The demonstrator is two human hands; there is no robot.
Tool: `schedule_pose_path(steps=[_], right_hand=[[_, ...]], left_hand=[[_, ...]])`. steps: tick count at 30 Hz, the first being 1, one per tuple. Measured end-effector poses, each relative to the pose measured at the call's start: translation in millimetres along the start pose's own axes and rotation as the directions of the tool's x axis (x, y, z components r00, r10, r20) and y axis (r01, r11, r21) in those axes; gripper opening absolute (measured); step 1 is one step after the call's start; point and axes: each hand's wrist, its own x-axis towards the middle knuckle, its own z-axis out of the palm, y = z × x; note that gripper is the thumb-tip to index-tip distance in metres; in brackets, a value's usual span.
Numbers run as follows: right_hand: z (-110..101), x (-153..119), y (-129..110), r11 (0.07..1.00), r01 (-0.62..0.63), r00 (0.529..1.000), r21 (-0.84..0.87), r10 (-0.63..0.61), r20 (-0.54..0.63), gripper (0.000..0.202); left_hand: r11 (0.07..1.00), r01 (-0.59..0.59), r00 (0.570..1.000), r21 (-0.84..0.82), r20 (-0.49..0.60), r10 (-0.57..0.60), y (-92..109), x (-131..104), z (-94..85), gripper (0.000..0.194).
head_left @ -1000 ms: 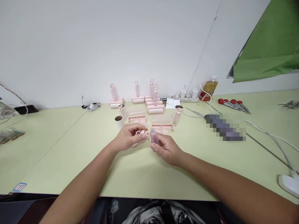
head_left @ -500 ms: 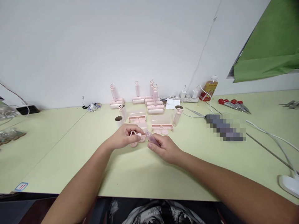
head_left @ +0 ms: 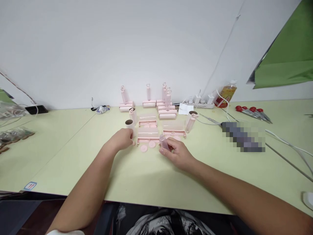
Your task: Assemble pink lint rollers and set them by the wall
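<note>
My right hand [head_left: 179, 152] is wrapped round a translucent pinkish tube [head_left: 164, 143], its open end pointing up and away from me. Just in front of a white roll [head_left: 129, 125], my left hand [head_left: 123, 138] is lowered to the table with fingers curled down; a small pink piece shows at its fingertips, mostly hidden. Between the hands lie a pink tray part [head_left: 148, 140] with a clear cover and two pink discs [head_left: 144, 148]. A second pink tray part [head_left: 174, 133] is behind my right hand.
Several pink rollers with upright handles [head_left: 167, 116] stand along the wall. A bottle [head_left: 226, 94], a power strip [head_left: 202, 105] and red-handled tools [head_left: 253, 112] are at the back right. A blurred dark object [head_left: 242, 137] lies right, with cables. Bagged items [head_left: 14, 137] lie far left.
My left hand has moved left, away from the tube, and down beside the white roll. The white looped piece it held no longer shows. My right hand still holds the tube, now more upright.
</note>
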Motion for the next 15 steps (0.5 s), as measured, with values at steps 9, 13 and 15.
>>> schedule_pose_path(steps=[9, 13, 15], right_hand=[[-0.6, 0.1, -1.5, 1.0, -0.006, 1.0, 0.003, 0.006, 0.016, 0.032], [-0.1, -0.1, -1.6, 1.0, 0.0, 1.0, 0.006, 0.0, 0.02, 0.034], [0.1, -0.1, -1.1, 1.0, 0.0, 1.0, 0.007, -0.001, 0.024, 0.035]], left_hand=[[0.993, -0.098, 0.993, -0.064, -0.065, 0.094, 1.9, 1.5, 0.8, 0.019], [0.989, -0.105, 0.989, -0.1, -0.116, 0.094, 2.9, -0.5, -2.4, 0.02], [0.985, -0.128, 0.98, -0.112, -0.169, 0.108, 4.9, -2.0, -4.7, 0.015]])
